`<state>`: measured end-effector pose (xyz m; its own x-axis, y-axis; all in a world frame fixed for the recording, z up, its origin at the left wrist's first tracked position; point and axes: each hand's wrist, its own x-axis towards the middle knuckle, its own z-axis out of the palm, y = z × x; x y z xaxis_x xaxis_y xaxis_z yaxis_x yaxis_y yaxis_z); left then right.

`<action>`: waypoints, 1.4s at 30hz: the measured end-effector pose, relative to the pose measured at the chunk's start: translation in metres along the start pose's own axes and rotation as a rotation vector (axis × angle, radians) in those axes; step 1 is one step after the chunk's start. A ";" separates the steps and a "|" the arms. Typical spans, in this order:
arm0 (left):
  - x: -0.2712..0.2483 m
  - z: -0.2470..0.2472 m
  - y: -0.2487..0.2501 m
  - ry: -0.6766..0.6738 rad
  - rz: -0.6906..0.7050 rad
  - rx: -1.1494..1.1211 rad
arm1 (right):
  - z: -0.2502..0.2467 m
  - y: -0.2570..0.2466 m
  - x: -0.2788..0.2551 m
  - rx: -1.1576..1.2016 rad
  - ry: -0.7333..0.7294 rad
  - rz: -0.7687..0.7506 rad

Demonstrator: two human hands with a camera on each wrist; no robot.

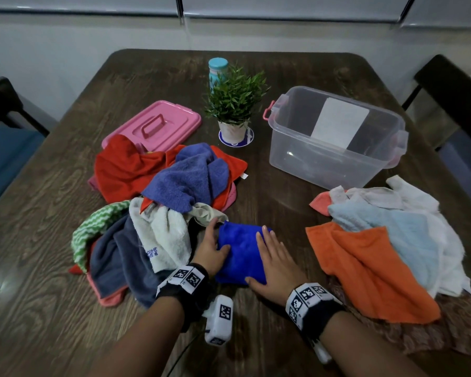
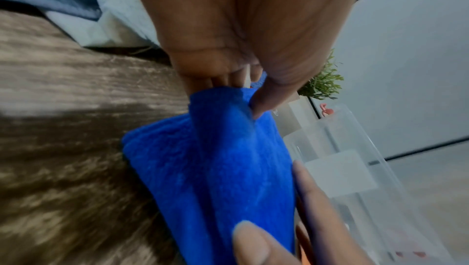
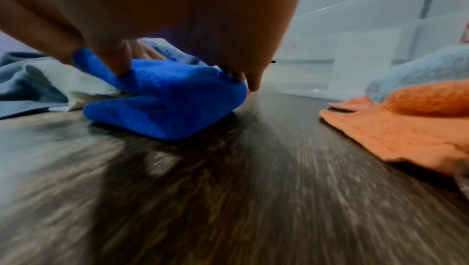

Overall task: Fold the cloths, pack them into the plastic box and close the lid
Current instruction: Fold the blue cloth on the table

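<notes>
A folded blue cloth (image 1: 239, 254) (image 2: 215, 169) (image 3: 172, 104) lies on the wooden table (image 1: 269, 191) near its front edge. My left hand (image 1: 212, 246) (image 2: 241, 48) pinches its left edge, thumb on top and fingers behind the fold. My right hand (image 1: 272, 257) (image 3: 177, 8) lies flat on the cloth's right side with straight fingers pressing down. The clear plastic box (image 1: 310, 161) stands open at the back right, with no cloths in it. Its pink lid (image 1: 158, 126) lies at the back left, partly under a red cloth (image 1: 120, 170).
A heap of unfolded cloths (image 1: 180, 183) fills the left and centre. Another heap with an orange cloth (image 1: 365, 265) and a light blue one lies at the right. A potted plant (image 1: 235, 104) and a teal bottle (image 1: 217, 68) stand at the back centre. Dark chairs flank the table.
</notes>
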<state>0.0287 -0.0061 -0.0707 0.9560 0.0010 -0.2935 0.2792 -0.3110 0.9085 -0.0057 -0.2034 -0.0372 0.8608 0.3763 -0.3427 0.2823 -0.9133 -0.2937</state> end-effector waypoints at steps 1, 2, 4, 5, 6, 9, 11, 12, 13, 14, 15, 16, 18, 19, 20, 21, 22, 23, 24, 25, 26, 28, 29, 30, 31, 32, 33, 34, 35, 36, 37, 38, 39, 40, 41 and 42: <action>-0.003 0.000 0.008 -0.004 0.046 0.033 | 0.002 0.000 0.001 -0.025 -0.008 0.002; -0.007 0.000 0.017 -0.012 0.099 0.067 | 0.003 -0.001 0.002 -0.045 -0.011 0.006; -0.009 0.000 0.024 -0.025 0.182 0.111 | 0.005 -0.001 0.004 -0.086 -0.033 0.011; -0.009 0.000 0.025 -0.016 0.211 0.132 | 0.006 -0.001 0.005 -0.101 -0.053 0.011; -0.008 0.000 0.024 -0.007 0.226 0.146 | 0.006 -0.001 0.006 -0.108 -0.070 0.009; -0.005 0.000 0.012 0.015 0.183 0.141 | 0.008 0.000 0.008 -0.115 -0.096 -0.005; -0.006 0.000 0.003 0.006 0.136 0.121 | 0.008 0.001 0.009 -0.115 -0.098 -0.014; -0.007 0.000 -0.002 0.000 0.116 0.114 | 0.008 0.002 0.009 -0.121 -0.100 -0.018; -0.007 -0.001 -0.007 -0.005 0.095 0.109 | 0.007 0.002 0.010 -0.123 -0.099 -0.022; -0.007 -0.002 -0.011 -0.007 0.079 0.102 | 0.005 0.002 0.010 -0.123 -0.085 -0.030; -0.006 -0.002 -0.016 -0.002 0.072 0.096 | 0.005 0.001 0.011 -0.119 -0.067 -0.041; -0.005 -0.002 -0.019 0.003 0.076 0.097 | 0.004 0.001 0.014 -0.112 -0.038 -0.056; -0.008 0.000 -0.017 0.022 0.088 0.136 | 0.003 -0.003 0.018 -0.142 0.038 -0.087; -0.009 0.002 -0.015 0.053 0.104 0.188 | 0.004 -0.005 0.020 -0.162 0.053 -0.082; -0.011 0.004 -0.012 0.099 0.133 0.274 | 0.005 -0.006 0.023 -0.171 0.057 -0.081; -0.012 0.006 -0.009 0.156 0.184 0.406 | 0.007 -0.007 0.027 -0.173 0.071 -0.089; -0.014 0.008 -0.006 0.185 0.256 0.554 | 0.007 -0.009 0.029 -0.170 0.080 -0.099; -0.015 0.010 -0.003 0.165 0.327 0.682 | 0.008 -0.010 0.031 -0.167 0.102 -0.109; -0.017 0.013 -0.001 0.104 0.374 0.778 | 0.007 -0.011 0.032 -0.169 0.123 -0.118; -0.016 0.016 -0.002 0.045 0.408 0.843 | 0.007 -0.012 0.033 -0.174 0.134 -0.118; -0.016 0.019 -0.003 -0.003 0.428 0.885 | 0.007 -0.012 0.033 -0.183 0.131 -0.105; -0.019 0.024 -0.003 -0.081 0.389 0.964 | 0.009 -0.012 0.034 -0.195 0.114 -0.061; -0.019 0.025 -0.006 -0.092 0.368 1.008 | 0.011 -0.011 0.034 -0.192 0.101 -0.041; -0.021 0.027 -0.010 -0.095 0.346 1.050 | 0.014 -0.009 0.035 -0.191 0.085 -0.028; -0.021 0.027 -0.015 -0.099 0.323 1.084 | 0.016 -0.008 0.036 -0.193 0.071 -0.026; -0.022 0.026 -0.018 -0.101 0.297 1.109 | 0.018 -0.005 0.036 -0.199 0.062 -0.033; -0.022 0.024 -0.022 -0.105 0.268 1.115 | 0.021 -0.002 0.035 -0.210 0.050 -0.041; -0.022 0.022 -0.023 -0.108 0.234 1.119 | 0.021 0.000 0.034 -0.216 0.029 -0.041; -0.021 0.021 -0.025 -0.108 0.206 1.123 | 0.022 0.003 0.034 -0.214 0.008 -0.029; -0.021 0.019 -0.025 -0.108 0.185 1.125 | 0.022 0.005 0.033 -0.208 -0.001 -0.015; -0.020 0.018 -0.027 -0.098 0.181 1.117 | 0.021 0.007 0.033 -0.213 0.017 -0.003; -0.019 0.018 -0.029 -0.099 0.166 1.099 | 0.020 0.008 0.033 -0.222 0.044 0.002; -0.018 0.017 -0.031 -0.109 0.150 1.078 | 0.019 0.008 0.034 -0.234 0.047 -0.011; -0.018 0.017 -0.033 -0.111 0.147 1.062 | 0.018 0.009 0.034 -0.229 0.008 -0.030; -0.017 0.017 -0.033 -0.101 0.162 1.054 | 0.017 0.010 0.033 -0.208 -0.032 -0.022; -0.016 0.018 -0.032 -0.107 0.174 1.047 | 0.018 0.010 0.032 -0.192 -0.048 0.001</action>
<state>0.0024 -0.0134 -0.1007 0.9482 -0.1894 -0.2552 -0.1254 -0.9608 0.2472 0.0171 -0.1982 -0.0668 0.8413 0.3780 -0.3864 0.3609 -0.9250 -0.1190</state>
